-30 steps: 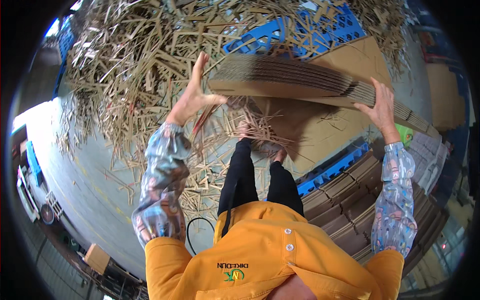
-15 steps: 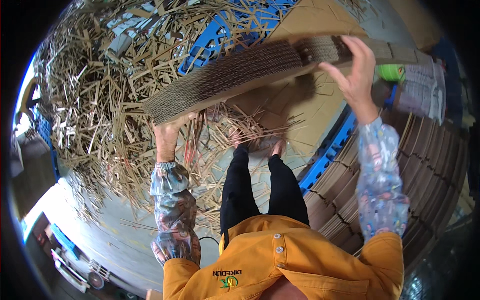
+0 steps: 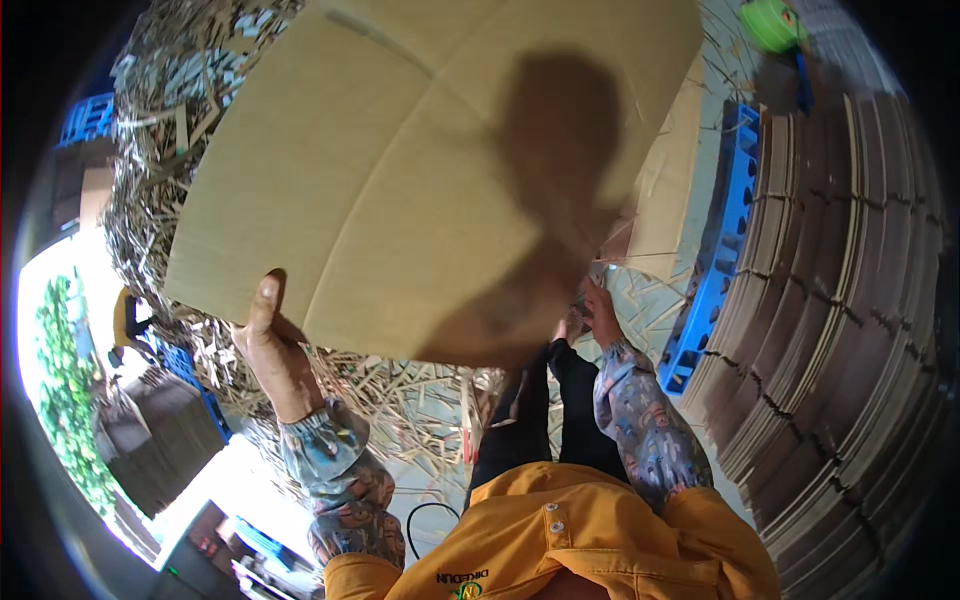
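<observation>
A large flat stack of brown corrugated cardboard sheets (image 3: 400,170) fills the upper middle of the head view, its broad face turned toward me with my shadow on it. My left hand (image 3: 268,345) grips its lower left edge, thumb on top. My right hand (image 3: 598,305) holds the lower right edge, mostly hidden behind the sheet. Both forearms wear patterned sleeves.
A heap of cardboard strips and scraps (image 3: 160,150) lies to the left and below. A tall stack of cardboard sheets (image 3: 840,300) stands at the right beside a blue plastic pallet (image 3: 715,250). A green object (image 3: 772,22) sits at the top right.
The cardboard stack has swung from edge-on and tilted to face-on, filling the view. I have turned toward the right, so the stacked sheets are now close on my right.
</observation>
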{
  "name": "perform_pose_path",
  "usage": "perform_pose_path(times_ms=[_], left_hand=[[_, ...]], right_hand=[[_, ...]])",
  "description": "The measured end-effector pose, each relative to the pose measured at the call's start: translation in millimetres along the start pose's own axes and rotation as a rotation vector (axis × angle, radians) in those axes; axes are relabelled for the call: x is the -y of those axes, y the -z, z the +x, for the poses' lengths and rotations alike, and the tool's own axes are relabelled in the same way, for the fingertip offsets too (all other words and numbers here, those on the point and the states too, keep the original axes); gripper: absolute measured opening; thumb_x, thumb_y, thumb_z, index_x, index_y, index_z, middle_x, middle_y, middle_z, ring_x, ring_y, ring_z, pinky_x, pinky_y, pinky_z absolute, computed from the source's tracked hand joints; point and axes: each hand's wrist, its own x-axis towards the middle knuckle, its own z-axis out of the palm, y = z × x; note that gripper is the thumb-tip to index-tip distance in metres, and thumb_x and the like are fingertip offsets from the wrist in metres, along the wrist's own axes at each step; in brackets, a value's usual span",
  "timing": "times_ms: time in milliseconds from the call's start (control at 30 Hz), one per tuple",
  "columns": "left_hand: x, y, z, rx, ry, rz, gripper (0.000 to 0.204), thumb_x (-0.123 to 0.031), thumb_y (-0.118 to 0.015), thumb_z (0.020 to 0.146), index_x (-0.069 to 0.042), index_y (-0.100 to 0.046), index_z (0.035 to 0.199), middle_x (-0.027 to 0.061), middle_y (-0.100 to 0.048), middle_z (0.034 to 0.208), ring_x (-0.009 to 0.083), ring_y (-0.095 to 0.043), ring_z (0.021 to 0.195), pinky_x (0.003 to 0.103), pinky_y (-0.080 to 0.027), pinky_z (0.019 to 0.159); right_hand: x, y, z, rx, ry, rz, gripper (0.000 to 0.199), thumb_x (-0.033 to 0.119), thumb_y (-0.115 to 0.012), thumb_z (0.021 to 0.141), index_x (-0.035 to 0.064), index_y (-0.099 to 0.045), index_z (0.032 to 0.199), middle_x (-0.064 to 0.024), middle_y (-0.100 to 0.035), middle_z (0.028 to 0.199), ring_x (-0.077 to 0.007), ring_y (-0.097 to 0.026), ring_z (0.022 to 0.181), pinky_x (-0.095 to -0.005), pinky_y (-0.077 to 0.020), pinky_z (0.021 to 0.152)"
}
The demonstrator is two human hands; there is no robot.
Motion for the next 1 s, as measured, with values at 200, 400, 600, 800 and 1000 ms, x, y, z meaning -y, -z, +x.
perform_pose_path(times_ms=[200, 400, 600, 800, 1000], left_hand=[[93, 23, 26, 0.109, 0.184, -0.086, 0.064, -0.024, -0.079, 0.077, 0.005, -0.052, 0.128, 0.0159, -0.055, 0.131, 0.0254, -0.054, 0.119, 0.037, -0.041, 0.106], [224, 42, -15, 0.061, 0.491, -0.188, 0.063, -0.026, -0.077, 0.080, -0.003, -0.052, 0.133, 0.0088, -0.054, 0.135, 0.0204, -0.052, 0.121, 0.036, -0.044, 0.101], [278, 33, -100, 0.087, 0.644, -0.241, 0.025, -0.029, -0.069, 0.089, -0.009, -0.063, 0.103, -0.0055, -0.049, 0.076, 0.0078, -0.051, 0.071, 0.029, -0.049, 0.072], [376, 20, -197, -0.121, 0.901, -0.137, 0.060, -0.049, -0.052, 0.096, 0.002, -0.052, 0.127, 0.0122, -0.061, 0.116, 0.0227, -0.058, 0.104, 0.036, -0.049, 0.090], [433, -57, -317, 0.082, 1.126, 0.089, 0.048, -0.044, -0.047, 0.099, -0.002, -0.059, 0.119, 0.0087, -0.064, 0.105, 0.0224, -0.062, 0.093, 0.034, -0.052, 0.082]], right_hand=[[8, 54, -40, 0.207, -0.110, 0.699, 0.052, 0.037, -0.060, 0.094, 0.0003, -0.053, 0.130, -0.0097, -0.060, 0.127, -0.0203, -0.059, 0.114, -0.0349, -0.0481, 0.098], [74, 133, -58, 0.100, -0.265, 0.234, 0.050, 0.041, -0.065, 0.089, 0.0025, -0.062, 0.121, -0.0063, -0.065, 0.118, -0.0166, -0.062, 0.105, -0.0293, -0.0495, 0.088], [60, 212, -75, -0.105, -0.005, 0.077, 0.047, 0.037, -0.072, 0.085, 0.0035, -0.064, 0.116, -0.0086, -0.066, 0.114, -0.0182, -0.060, 0.106, -0.0317, -0.0457, 0.093], [133, 232, -122, -0.223, 0.120, -0.156, 0.046, 0.033, -0.078, 0.079, 0.0030, -0.067, 0.111, -0.0065, -0.068, 0.106, -0.0150, -0.063, 0.094, -0.0306, -0.0492, 0.084], [243, 238, -185, -0.345, 0.604, -0.529, 0.056, 0.026, -0.074, 0.082, -0.0124, -0.052, 0.116, -0.0157, -0.069, 0.099, -0.0218, -0.067, 0.086, -0.0328, -0.0527, 0.082]])
